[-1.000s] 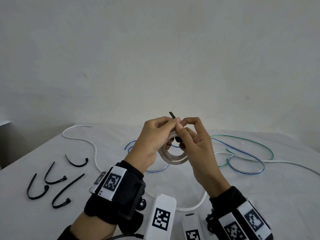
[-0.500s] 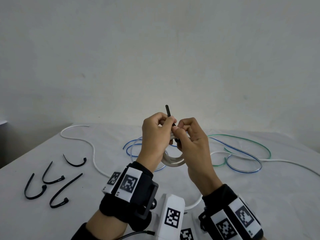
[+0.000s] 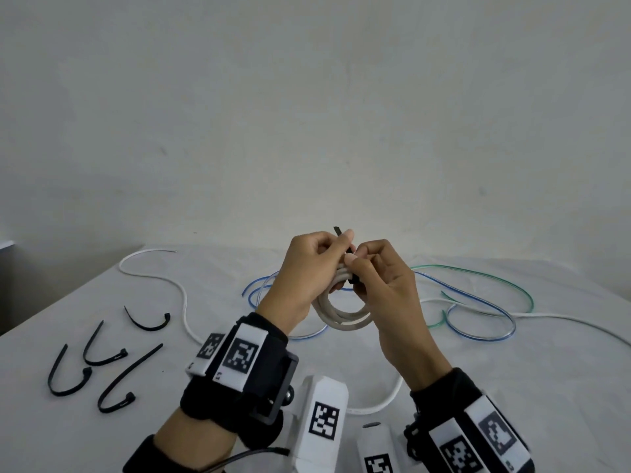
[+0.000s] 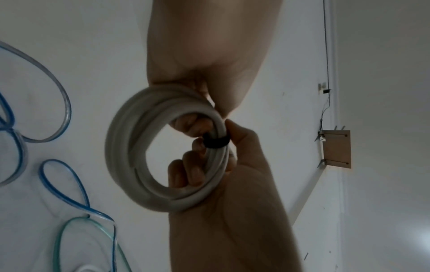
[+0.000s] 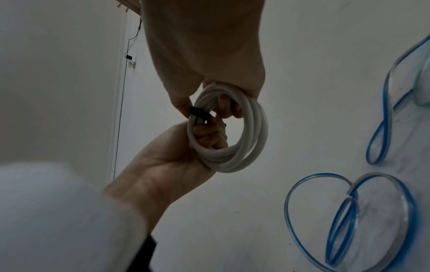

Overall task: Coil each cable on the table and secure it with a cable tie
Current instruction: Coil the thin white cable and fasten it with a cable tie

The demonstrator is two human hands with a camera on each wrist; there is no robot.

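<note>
An off-white cable coil [image 3: 341,319] is held in the air between both hands above the white table [image 3: 512,387]. A black cable tie [image 4: 216,142] is wrapped round its strands, and the band also shows in the right wrist view [image 5: 199,114]. My left hand [image 3: 336,247] pinches the tie's tail, whose tip [image 3: 338,231] sticks up past the fingers. My right hand [image 3: 355,264] grips the coil at the tie, thumb on top and fingers curled through the ring [image 4: 193,165]. The left hand's fingers [image 5: 209,136] also reach through the coil.
Several loose black cable ties [image 3: 102,363] lie at the table's left. A long white cable [image 3: 184,302] snakes across it and passes under my wrists. A clear blue tube [image 3: 478,315] and a green one [image 3: 495,278] lie looped behind and right of my hands.
The tie's tail stood longer above my left fingers half a second ago; now only a short tip shows. Both hands stay together on the coil, and my left forearm has moved right.
</note>
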